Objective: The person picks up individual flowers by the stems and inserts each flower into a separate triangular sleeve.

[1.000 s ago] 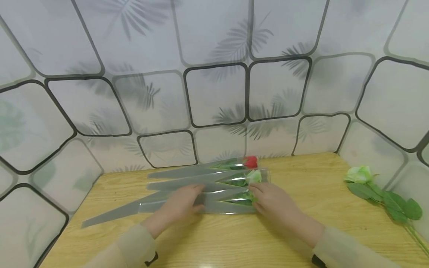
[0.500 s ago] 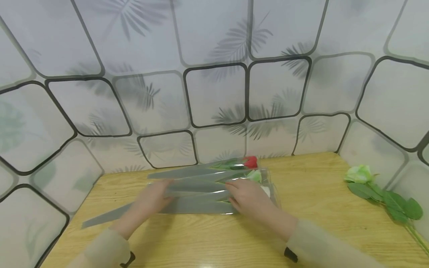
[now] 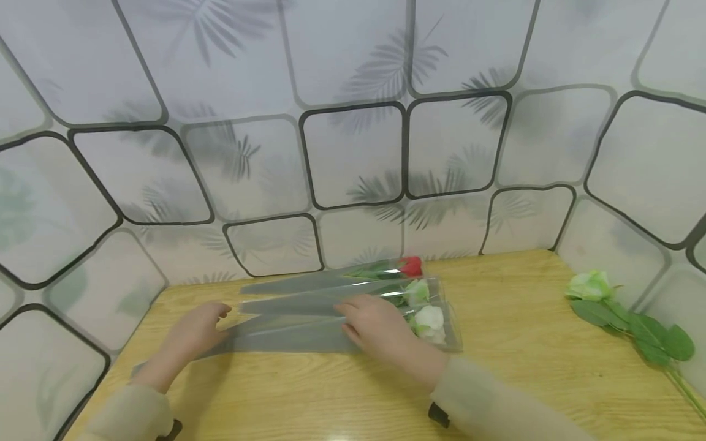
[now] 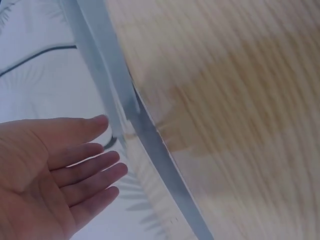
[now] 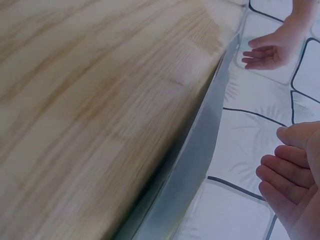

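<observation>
Three flowers in clear-fronted grey sleeves lie side by side on the table: a red rose point(image 3: 411, 266) at the back, a pale green rose point(image 3: 417, 292) in the middle and a white rose point(image 3: 430, 323) in front. My right hand point(image 3: 380, 324) hovers over the middle of the front sleeve point(image 3: 292, 335), fingers loosely bent and holding nothing in the right wrist view. Farther left, my left hand point(image 3: 193, 331) is above a narrow grey tail point(image 3: 220, 344) that slants toward the front left. Its fingers are relaxed, with nothing in them, in the left wrist view.
A loose pale green rose point(image 3: 590, 286) with leaves and a bare stem lies at the right end of the wooden table point(image 3: 513, 294). A patterned cloth wall point(image 3: 361, 159) rises behind the table and at both sides.
Both hands have slid left along the sleeves, the left one farther. The white rose, covered by the right hand earlier, now shows. The wrapped flowers stay in place.
</observation>
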Demonstrator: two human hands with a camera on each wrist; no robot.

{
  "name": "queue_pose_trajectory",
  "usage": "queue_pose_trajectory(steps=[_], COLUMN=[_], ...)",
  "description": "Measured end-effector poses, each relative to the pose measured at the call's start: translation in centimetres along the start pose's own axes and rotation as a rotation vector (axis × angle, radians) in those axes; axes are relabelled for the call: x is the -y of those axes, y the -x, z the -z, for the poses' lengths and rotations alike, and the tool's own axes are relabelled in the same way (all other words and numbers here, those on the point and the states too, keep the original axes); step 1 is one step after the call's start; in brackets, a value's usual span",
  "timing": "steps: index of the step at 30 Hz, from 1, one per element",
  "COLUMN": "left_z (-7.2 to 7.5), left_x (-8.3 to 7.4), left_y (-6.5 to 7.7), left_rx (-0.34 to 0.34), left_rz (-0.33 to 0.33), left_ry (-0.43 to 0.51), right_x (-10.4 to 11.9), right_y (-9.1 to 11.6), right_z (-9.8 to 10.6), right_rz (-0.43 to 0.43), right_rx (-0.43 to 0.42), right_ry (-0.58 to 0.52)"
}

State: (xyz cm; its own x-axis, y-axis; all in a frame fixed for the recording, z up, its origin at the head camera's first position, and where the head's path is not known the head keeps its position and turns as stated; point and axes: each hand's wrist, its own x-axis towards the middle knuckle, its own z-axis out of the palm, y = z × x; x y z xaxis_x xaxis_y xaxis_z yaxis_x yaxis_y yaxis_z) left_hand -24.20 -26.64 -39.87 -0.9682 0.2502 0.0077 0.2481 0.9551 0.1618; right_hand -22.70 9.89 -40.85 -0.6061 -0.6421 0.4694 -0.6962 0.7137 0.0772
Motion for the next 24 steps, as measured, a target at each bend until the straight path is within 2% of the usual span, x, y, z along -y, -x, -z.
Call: queue_pose_trajectory(steps=[6, 12, 17, 24], left_z=[-0.5, -1.1, -1.4, -2.1], left_x=[1.6, 2.1, 2.2, 2.9], left_y=[0.4, 0.8, 0.8, 1.1], left_rx=[0.029, 0.068, 0.055, 0.024], left_rz=[-0.003, 0.052, 0.068, 0.054], left_ry=[-0.042, -0.007, 0.008, -0.019], right_x=[0.6, 1.5, 2.4, 3.2], right_y=[-0.7, -1.7, -2.4, -2.3], right_z=[-1.0, -1.5, -1.7, -1.6], right_rz=[-0.019, -0.057, -0.054, -0.053], right_rx=[0.037, 0.128, 0.154, 0.174], right_ry=[-0.021, -0.077, -0.094, -0.118])
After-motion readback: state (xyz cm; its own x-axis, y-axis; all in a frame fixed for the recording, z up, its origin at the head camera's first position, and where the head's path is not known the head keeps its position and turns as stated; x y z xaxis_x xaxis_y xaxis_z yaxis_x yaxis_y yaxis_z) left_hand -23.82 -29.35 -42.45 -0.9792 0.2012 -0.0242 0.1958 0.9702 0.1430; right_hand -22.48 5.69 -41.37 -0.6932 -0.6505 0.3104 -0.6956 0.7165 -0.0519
